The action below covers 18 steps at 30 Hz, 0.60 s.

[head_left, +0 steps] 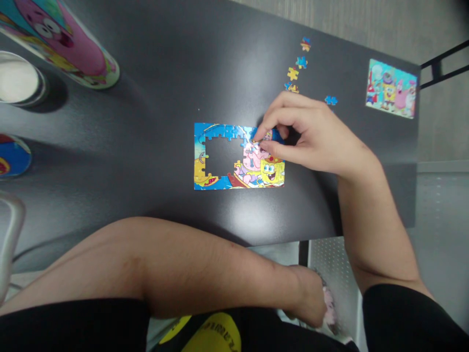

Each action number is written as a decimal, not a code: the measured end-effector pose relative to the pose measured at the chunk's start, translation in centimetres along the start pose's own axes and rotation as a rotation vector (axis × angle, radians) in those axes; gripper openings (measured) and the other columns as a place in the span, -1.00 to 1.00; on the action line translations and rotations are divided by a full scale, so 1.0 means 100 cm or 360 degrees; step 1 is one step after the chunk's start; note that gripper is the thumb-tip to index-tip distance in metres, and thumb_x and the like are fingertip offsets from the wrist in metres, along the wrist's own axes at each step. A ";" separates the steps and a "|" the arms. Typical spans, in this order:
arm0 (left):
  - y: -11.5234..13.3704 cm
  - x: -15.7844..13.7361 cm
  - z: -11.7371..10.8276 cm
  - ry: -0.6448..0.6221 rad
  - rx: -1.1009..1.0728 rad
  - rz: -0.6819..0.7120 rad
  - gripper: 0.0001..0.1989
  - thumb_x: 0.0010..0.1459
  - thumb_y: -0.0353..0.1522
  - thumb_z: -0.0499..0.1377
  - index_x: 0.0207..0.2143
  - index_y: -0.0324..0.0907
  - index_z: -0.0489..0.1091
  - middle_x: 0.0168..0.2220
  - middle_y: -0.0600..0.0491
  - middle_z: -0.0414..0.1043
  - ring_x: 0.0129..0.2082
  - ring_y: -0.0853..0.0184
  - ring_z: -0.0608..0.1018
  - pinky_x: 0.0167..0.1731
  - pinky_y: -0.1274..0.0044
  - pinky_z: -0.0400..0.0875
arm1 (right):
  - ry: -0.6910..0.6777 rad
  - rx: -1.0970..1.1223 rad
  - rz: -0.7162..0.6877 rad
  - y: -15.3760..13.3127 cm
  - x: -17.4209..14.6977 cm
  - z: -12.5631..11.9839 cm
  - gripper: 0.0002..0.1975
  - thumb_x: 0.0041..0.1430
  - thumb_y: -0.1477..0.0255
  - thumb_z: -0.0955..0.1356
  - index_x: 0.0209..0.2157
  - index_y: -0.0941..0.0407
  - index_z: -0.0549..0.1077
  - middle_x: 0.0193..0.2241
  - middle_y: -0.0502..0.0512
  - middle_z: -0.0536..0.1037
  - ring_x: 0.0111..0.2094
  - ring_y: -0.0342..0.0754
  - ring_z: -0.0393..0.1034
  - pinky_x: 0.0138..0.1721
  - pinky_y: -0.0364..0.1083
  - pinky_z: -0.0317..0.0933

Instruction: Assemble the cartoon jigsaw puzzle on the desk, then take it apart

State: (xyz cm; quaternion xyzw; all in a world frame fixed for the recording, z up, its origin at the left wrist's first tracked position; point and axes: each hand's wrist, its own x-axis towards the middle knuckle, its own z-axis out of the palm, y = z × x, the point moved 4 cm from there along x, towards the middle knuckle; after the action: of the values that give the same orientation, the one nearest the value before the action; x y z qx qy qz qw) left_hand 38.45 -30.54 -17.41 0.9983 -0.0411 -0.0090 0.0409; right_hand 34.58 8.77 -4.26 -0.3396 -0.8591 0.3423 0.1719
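Note:
A partly assembled cartoon jigsaw puzzle [273, 172] lies on the dark table, with a large gap left of its middle. Over its upper right part is my right hand [304, 129], thumb and index finger pinched at a small puzzle piece [252, 142] by the gap's upper right corner. The fingertips partly hide that piece. My left hand [308, 298] hangs below the table's front edge, its forearm crossing in front of me. Its fingers are out of sight, and a pinkish patterned thing [330, 308] shows beside it, too blurred to name.
Loose puzzle pieces [292, 74] lie beyond my right hand, one blue piece [331, 100] apart from them. A cartoon picture card [391, 89] sits near the table's right end. At left stand a tall cartoon-printed canister [73, 44], a white-topped container [18, 78] and a blue round lid [13, 155].

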 end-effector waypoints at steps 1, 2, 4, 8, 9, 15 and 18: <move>0.002 -0.002 -0.005 0.0096 -0.0094 0.0162 -0.12 0.14 0.23 0.40 -0.73 -0.09 -0.07 -0.65 0.17 -0.44 -0.72 0.33 -0.21 -0.55 0.31 -0.03 | -0.0002 0.0007 -0.0010 -0.001 0.000 0.000 -0.90 0.54 0.35 0.58 0.01 -0.13 0.80 0.03 0.13 0.74 -0.14 0.17 0.53 0.00 0.27 0.55; 0.003 -0.004 -0.009 0.0167 -0.0177 0.0290 -0.16 0.16 0.15 0.43 -0.70 -0.08 -0.04 -0.67 0.18 -0.42 -0.75 0.31 -0.18 -0.57 0.30 0.03 | 0.0009 0.0015 -0.0023 -0.001 0.000 0.000 -0.87 0.51 0.36 0.59 0.02 -0.13 0.80 0.02 0.12 0.74 -0.15 0.16 0.52 0.00 0.26 0.54; 0.003 -0.008 -0.014 0.0204 -0.0281 0.0402 -0.28 0.15 -0.01 0.49 -0.67 -0.03 0.04 -0.69 0.20 -0.30 -0.77 0.28 -0.10 -0.60 0.28 0.14 | 0.0062 0.0010 -0.0025 0.001 0.000 -0.001 -0.83 0.47 0.34 0.62 0.04 -0.13 0.79 -0.04 0.10 0.72 -0.18 0.14 0.50 -0.03 0.23 0.51; 0.000 -0.012 -0.019 0.0159 -0.0345 0.0430 -0.56 0.16 -0.12 0.53 -0.60 0.12 0.38 -0.64 0.22 -0.17 -0.75 0.26 -0.01 -0.58 0.28 0.22 | 0.0125 0.0013 -0.0072 0.008 0.000 0.001 -0.84 0.42 0.34 0.65 0.00 -0.08 0.78 -0.06 0.12 0.67 -0.22 0.12 0.46 -0.12 0.20 0.44; -0.001 -0.013 -0.020 0.0150 -0.0358 0.0437 -0.66 0.18 -0.13 0.53 -0.56 0.18 0.49 -0.62 0.22 -0.16 -0.75 0.26 -0.02 -0.57 0.28 0.22 | 0.0135 0.0028 -0.0118 0.008 0.000 0.002 -0.84 0.41 0.36 0.66 -0.01 -0.07 0.79 -0.06 0.13 0.67 -0.24 0.10 0.45 -0.13 0.20 0.42; -0.006 -0.014 -0.024 0.0096 -0.0441 0.0472 -0.85 0.23 -0.18 0.54 -0.35 0.41 0.74 -0.61 0.24 -0.18 -0.72 0.28 -0.11 -0.57 0.29 0.11 | -0.0033 0.0075 -0.0032 0.002 0.001 0.005 -0.90 0.57 0.25 0.63 0.05 -0.17 0.85 0.04 0.17 0.72 -0.07 0.23 0.57 0.03 0.27 0.59; -0.009 -0.016 -0.027 0.0046 -0.0458 0.0478 -0.77 0.20 -0.29 0.53 -0.34 0.40 0.75 -0.60 0.24 -0.08 -0.73 0.27 -0.06 -0.57 0.27 0.13 | -0.0011 0.0053 -0.0007 0.000 0.001 0.004 -0.88 0.56 0.19 0.63 0.05 -0.18 0.85 0.01 0.16 0.72 -0.05 0.26 0.60 0.02 0.28 0.63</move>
State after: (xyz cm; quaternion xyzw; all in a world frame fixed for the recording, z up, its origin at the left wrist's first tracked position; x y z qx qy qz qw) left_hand 37.03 -29.27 -14.77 0.9648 -0.1872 0.0056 0.1846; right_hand 34.30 8.65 -4.57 -0.3337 -0.8546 0.3573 0.1753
